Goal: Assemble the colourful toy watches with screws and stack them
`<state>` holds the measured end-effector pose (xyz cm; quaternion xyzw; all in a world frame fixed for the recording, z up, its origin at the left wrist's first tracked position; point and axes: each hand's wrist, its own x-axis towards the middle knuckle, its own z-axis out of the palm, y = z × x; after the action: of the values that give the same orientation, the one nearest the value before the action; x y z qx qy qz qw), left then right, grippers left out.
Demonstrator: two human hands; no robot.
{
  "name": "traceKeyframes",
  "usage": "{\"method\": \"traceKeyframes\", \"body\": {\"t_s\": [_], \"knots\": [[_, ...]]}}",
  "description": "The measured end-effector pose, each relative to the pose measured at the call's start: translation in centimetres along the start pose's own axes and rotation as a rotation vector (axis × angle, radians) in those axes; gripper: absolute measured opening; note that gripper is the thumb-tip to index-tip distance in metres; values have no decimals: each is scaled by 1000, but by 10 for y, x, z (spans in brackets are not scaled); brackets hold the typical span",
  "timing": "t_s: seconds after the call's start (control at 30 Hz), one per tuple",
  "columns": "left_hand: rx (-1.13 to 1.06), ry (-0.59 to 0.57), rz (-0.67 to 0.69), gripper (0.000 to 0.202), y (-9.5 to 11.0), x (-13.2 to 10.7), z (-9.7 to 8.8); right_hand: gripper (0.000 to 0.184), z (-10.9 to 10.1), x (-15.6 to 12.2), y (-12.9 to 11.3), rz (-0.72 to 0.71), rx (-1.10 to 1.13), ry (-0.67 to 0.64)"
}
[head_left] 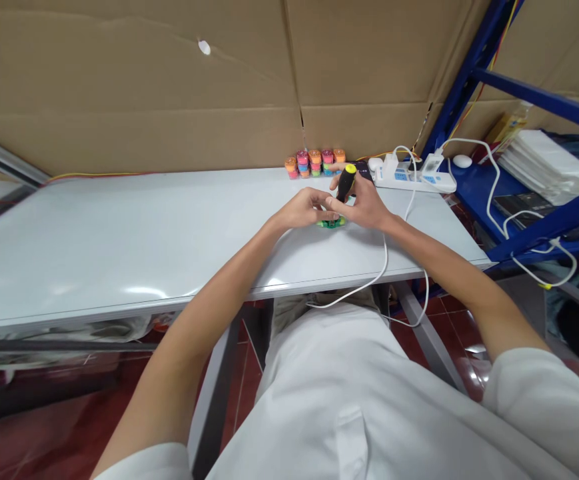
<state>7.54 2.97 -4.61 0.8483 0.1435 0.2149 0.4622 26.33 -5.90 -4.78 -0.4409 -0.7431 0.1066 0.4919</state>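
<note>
My right hand (pixel 366 205) is closed around a screwdriver (pixel 345 182) with a black and yellow handle, held upright with its tip down. Under it on the pale table (pixel 119 240) lies a small green object (pixel 332 223), mostly covered by my fingers. My left hand (pixel 303 210) presses on that green object with curled fingers, touching the right hand.
A row of small colourful stacked pieces (pixel 314 163) stands at the table's back edge against a cardboard wall. A white power strip (pixel 412 177) with plugs and white cables lies at the back right. A blue metal shelf (pixel 544 207) with white stacks is at the right.
</note>
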Motion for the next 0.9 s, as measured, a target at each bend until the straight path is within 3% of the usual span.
{"method": "traceKeyframes", "body": {"t_s": [0.57, 0.77, 0.9], "knots": [[-25, 65, 8, 37, 6, -1, 6, 64, -1, 2, 3, 20, -38, -27], [-22, 82, 6, 34, 5, 0, 6, 58, -1, 3, 4, 16, -48, -31], [-26, 101, 15, 35, 5, 1, 7, 65, -1, 3, 5, 13, -46, -38]]}}
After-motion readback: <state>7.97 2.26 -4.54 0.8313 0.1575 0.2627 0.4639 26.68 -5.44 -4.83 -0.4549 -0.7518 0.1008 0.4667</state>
